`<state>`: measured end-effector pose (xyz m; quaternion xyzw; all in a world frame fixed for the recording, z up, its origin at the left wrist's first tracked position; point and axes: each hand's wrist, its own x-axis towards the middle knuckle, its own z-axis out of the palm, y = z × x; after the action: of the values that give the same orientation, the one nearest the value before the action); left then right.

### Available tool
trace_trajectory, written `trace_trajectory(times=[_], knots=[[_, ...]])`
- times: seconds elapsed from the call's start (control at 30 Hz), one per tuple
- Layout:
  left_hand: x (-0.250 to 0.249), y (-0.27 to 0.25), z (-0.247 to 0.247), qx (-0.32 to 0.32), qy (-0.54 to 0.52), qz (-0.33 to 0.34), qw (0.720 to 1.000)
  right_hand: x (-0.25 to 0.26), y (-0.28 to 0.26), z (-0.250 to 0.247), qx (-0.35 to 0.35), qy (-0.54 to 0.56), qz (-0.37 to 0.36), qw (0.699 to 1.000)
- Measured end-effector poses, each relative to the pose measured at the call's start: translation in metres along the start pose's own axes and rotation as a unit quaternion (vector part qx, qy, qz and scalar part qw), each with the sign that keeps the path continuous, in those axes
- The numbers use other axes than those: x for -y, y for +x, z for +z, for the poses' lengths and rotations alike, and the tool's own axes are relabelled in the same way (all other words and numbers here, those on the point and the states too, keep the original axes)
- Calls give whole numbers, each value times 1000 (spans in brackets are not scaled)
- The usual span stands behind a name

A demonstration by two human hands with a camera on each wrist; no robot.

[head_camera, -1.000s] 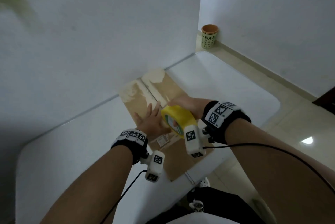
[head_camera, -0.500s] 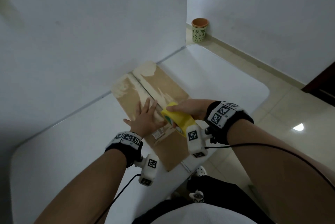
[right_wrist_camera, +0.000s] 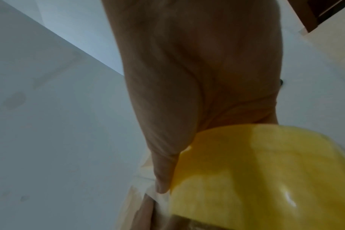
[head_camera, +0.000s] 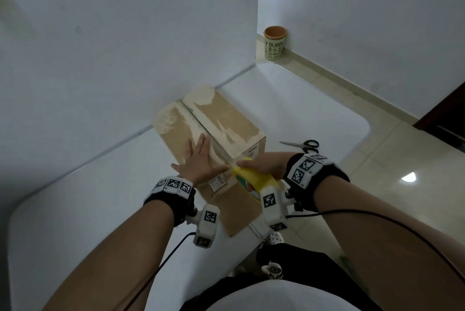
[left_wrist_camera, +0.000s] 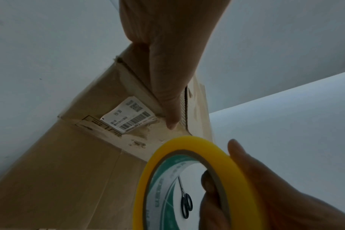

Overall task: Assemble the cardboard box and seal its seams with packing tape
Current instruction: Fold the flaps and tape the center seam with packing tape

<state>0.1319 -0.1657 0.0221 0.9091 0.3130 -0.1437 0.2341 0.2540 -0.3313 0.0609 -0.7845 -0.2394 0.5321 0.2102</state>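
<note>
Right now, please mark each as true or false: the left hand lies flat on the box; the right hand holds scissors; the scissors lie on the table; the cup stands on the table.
1. The left hand lies flat on the box: true.
2. The right hand holds scissors: false, it grips the yellow tape roll.
3. The scissors lie on the table: true.
4. The cup stands on the table: false, on the floor in the corner.

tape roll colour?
Yellow tape roll with a green-and-white printed core, clearest in the left wrist view; right hand holds it.
</note>
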Motion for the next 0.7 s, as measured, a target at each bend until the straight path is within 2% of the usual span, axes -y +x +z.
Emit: trace_trajectory(times=[0.23, 0.37, 0.57, 0.7], knots=[[0, 0, -4, 34, -3, -7, 999, -8, 13, 18, 2, -112, 51, 992], [-3, -1, -7, 55, 11, -11, 998, -10, 17, 22, 0, -128, 65, 990], [-2, -1, -5, 36, 1, -23, 999, -11, 23, 25, -8, -92, 74, 993], [-1, -5, -4, 8, -24, 24, 999, -13, 32, 28, -9, -101, 87, 991]])
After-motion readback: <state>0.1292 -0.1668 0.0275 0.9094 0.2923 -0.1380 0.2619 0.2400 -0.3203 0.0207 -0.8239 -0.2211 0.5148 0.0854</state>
